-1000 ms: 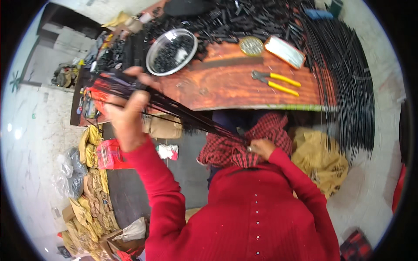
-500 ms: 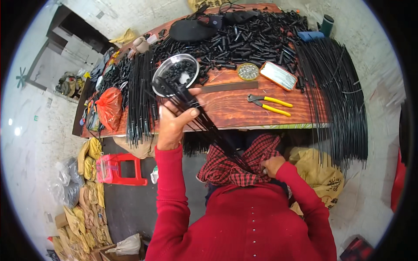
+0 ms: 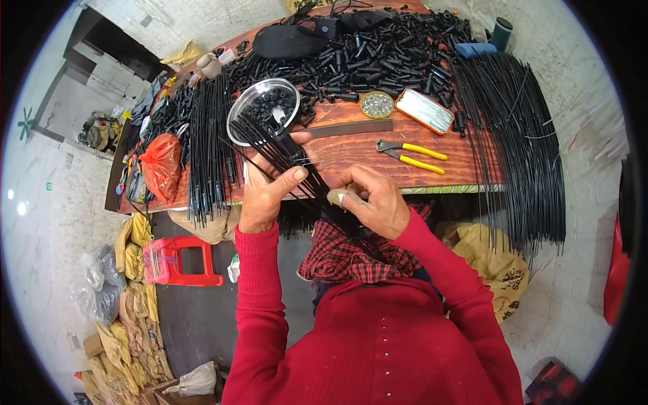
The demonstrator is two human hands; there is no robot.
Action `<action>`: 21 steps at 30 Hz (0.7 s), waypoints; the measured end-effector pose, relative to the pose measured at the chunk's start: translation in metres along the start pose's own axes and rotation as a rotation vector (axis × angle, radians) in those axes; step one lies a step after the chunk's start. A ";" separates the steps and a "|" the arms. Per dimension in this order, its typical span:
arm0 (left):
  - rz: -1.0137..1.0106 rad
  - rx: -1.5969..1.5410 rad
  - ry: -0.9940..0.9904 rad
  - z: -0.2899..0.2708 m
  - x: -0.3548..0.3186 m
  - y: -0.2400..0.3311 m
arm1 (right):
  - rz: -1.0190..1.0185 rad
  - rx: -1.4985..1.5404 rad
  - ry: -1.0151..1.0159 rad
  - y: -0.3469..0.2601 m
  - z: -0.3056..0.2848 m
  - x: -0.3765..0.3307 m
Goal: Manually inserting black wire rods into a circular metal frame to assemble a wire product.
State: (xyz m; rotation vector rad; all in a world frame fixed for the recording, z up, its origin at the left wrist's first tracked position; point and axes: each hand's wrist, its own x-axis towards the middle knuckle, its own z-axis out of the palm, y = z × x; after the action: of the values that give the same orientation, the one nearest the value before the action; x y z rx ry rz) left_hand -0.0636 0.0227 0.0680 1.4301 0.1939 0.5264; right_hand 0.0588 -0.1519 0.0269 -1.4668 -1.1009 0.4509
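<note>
My left hand (image 3: 264,197) is closed around a bundle of thin black rods (image 3: 318,190) that slants down from near the bowl to my lap. A thicker black part sits among the rods at the fingers, and thin pale wire ends (image 3: 310,161) stick out beside it. My right hand (image 3: 375,204) is at the right side of the bundle, thumb and fingers pressed together. Something pale covers its fingertips; whether a small piece is pinched there cannot be made out. The bundle's lower end lies over a red checked cloth (image 3: 324,260) on my lap.
On the wooden table (image 3: 351,150) are a metal bowl (image 3: 295,94) of small black parts, a round tin (image 3: 376,104), an orange-rimmed tray (image 3: 424,111) and yellow-handled nippers (image 3: 422,156). Black tubes (image 3: 378,64) pile up behind. Long rods (image 3: 523,155) overhang at right; a red stool (image 3: 177,262) stands at lower left.
My right hand has risen from the lap cloth to the middle of the bundle. The left hand keeps its hold on the rods, whose upper ends now look more spread out.
</note>
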 end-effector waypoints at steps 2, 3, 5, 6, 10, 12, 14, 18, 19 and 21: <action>-0.002 -0.006 -0.005 -0.002 -0.001 -0.001 | -0.016 0.002 0.022 0.012 0.007 0.005; -0.005 -0.012 -0.012 -0.002 0.000 -0.002 | 0.014 0.154 0.023 0.019 0.009 0.008; -0.009 -0.017 -0.008 -0.001 -0.001 -0.001 | 0.045 0.303 0.025 0.022 0.010 0.012; -0.014 -0.020 -0.001 -0.002 -0.001 -0.002 | 0.048 0.238 0.023 0.019 0.010 0.014; -0.042 -0.052 0.006 0.002 0.001 0.001 | 0.094 0.187 0.027 0.020 0.011 0.018; -0.014 -0.038 -0.012 -0.003 0.003 -0.004 | 0.105 0.191 0.023 0.018 0.012 0.020; 0.016 -0.024 -0.029 -0.005 0.004 -0.006 | 0.116 0.194 0.017 0.018 0.011 0.021; 0.041 0.013 -0.025 0.001 0.006 -0.007 | 0.084 0.183 0.035 0.017 0.007 0.018; 0.034 0.020 -0.019 0.003 0.007 -0.006 | 0.079 0.235 0.068 0.015 0.006 0.018; 0.010 0.024 0.004 0.009 0.006 -0.002 | 0.057 0.246 0.119 -0.001 0.000 0.017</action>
State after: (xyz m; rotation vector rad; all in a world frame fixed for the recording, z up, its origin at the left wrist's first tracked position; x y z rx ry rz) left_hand -0.0543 0.0172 0.0685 1.4544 0.1974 0.5368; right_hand 0.0666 -0.1378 0.0335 -1.2932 -0.8778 0.5134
